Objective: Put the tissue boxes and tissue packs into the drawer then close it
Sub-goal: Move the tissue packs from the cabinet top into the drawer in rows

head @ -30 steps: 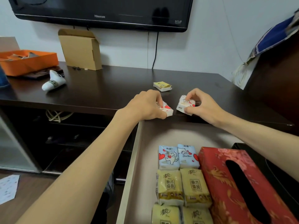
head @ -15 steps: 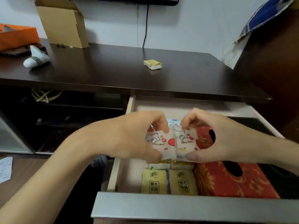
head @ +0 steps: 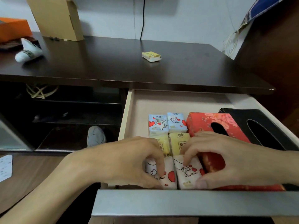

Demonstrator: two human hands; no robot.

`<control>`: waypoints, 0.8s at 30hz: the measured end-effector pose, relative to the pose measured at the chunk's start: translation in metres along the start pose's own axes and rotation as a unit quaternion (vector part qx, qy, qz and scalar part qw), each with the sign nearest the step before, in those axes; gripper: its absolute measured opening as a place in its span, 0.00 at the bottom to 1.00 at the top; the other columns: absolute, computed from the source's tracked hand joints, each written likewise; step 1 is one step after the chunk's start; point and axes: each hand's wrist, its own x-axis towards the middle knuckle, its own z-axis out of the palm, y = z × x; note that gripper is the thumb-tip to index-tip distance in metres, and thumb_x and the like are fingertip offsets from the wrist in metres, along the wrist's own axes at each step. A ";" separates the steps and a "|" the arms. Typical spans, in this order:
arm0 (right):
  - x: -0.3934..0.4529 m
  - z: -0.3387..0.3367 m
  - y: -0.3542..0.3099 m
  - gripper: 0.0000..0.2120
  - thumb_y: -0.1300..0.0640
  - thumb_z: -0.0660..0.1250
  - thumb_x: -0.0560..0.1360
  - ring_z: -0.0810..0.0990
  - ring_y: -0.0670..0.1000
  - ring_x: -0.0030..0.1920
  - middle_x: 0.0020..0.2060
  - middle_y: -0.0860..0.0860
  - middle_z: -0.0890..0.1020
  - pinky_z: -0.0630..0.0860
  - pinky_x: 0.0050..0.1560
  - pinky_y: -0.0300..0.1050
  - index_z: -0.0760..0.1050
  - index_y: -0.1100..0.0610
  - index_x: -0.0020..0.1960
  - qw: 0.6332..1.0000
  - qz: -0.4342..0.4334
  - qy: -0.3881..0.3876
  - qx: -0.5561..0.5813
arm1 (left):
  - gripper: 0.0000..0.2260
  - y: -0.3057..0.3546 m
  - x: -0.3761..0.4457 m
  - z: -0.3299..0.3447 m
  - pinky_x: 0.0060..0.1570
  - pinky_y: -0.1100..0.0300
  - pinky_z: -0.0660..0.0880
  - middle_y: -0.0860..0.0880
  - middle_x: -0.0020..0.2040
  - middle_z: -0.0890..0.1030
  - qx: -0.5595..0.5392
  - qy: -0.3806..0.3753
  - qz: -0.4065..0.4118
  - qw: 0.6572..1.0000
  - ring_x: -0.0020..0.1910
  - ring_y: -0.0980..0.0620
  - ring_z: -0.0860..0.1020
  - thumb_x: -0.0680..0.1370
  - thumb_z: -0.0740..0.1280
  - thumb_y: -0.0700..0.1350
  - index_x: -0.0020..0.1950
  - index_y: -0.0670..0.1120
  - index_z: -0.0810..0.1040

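Right, packs in my hands: two white tissue packs with red hearts, side by side and touching, low in the drawer (head: 129, 120) just behind its front panel.
Left hand (head: 129, 160): I see it curled over the left white pack (head: 168, 175), fingers on top and thumb at the near edge, closed on it.
Right hand (head: 226, 160): pinched on the right white pack (head: 189, 173), fingertips on its top and thumb pressed to its near corner.
Drawer contents: two blue packs (head: 167, 123) at the far end of the rows, two yellow packs (head: 171, 144) between them and the white pair.
Boxes: a red floral tissue box (head: 207, 122) just right of the packs, partly under my right hand; a black tissue box (head: 258, 125) beside it against the right wall.
Drawer state: pulled fully out, grey front panel (head: 194, 202) nearest me.
Desk top (head: 113, 65): one yellow pack (head: 151, 56) lies alone near the middle, well apart from the drawer.
Further out: a cardboard box (head: 56, 16) and an orange box (head: 13, 29) at the back left.
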 end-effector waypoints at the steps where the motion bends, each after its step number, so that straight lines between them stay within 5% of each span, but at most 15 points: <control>1: 0.000 0.001 0.002 0.19 0.31 0.74 0.68 0.78 0.34 0.58 0.56 0.28 0.78 0.76 0.56 0.37 0.72 0.23 0.57 1.000 0.001 -0.013 0.008 | 0.12 -0.001 0.001 0.001 0.50 0.66 0.72 0.64 0.55 0.75 -0.006 0.001 0.005 1.000 0.55 0.64 0.72 0.69 0.74 0.62 0.50 0.61 0.80; 9: -0.006 -0.006 -0.007 0.18 0.38 0.72 0.73 0.76 0.37 0.63 0.57 0.29 0.79 0.74 0.61 0.38 0.76 0.30 0.61 0.997 0.040 0.016 0.070 | 0.10 -0.008 0.003 0.011 0.53 0.58 0.74 0.60 0.53 0.77 -0.052 0.047 0.026 0.997 0.55 0.59 0.76 0.71 0.76 0.56 0.50 0.59 0.81; 16: 0.009 -0.001 -0.011 0.14 0.56 0.75 0.75 0.82 0.36 0.53 0.51 0.30 0.81 0.74 0.56 0.32 0.83 0.42 0.57 0.994 0.067 0.026 0.078 | 0.12 -0.008 0.011 0.014 0.48 0.56 0.77 0.62 0.48 0.81 -0.022 0.070 0.007 0.997 0.48 0.59 0.78 0.73 0.75 0.54 0.55 0.60 0.82; 24: 0.017 -0.004 -0.009 0.10 0.57 0.77 0.74 0.84 0.39 0.49 0.44 0.37 0.85 0.77 0.49 0.32 0.84 0.44 0.51 0.991 0.070 0.022 0.109 | 0.07 -0.008 0.014 0.014 0.42 0.69 0.71 0.66 0.41 0.78 0.019 0.087 0.023 0.996 0.44 0.66 0.76 0.76 0.72 0.53 0.53 0.58 0.85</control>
